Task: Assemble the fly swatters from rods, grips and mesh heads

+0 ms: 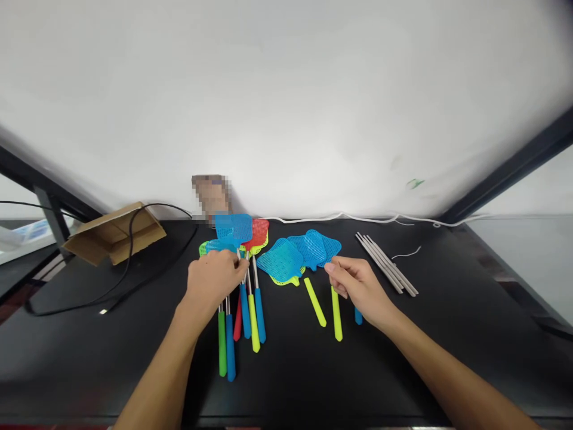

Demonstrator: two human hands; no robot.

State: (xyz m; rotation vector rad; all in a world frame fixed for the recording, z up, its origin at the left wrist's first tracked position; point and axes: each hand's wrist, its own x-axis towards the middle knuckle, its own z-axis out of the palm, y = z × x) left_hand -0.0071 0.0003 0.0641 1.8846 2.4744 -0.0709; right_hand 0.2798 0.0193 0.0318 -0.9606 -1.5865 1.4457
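Fly swatters (233, 229), with shafts and handles attached, lie just left of the middle of the black bench (286, 388), heads toward its back edge and handles toward the front. Beyond the bench's left edge, a blue-and-white item (33, 234) is too unclear to read. Near the back left corner sits an open cardboard box (101, 230), crossed by a black cable (130, 245). At the back edge, a pixelated object (212, 194) leans against the wall, any lettering obscured. The left hand (215, 278) covers the swatters' shafts just below the heads; its grip is curled, but whether it has hold of one cannot be told. Loose swatter heads (284, 260), blue and yellow-green, overlap mid-bench. Nearer the front edge lie two yellow-green handles (315, 301). The right hand (356, 286), beside the heads and over a blue handle (359, 317), has its grip nearly closed, contents hidden. Metal rods (385, 263) lie toward the back right corner.
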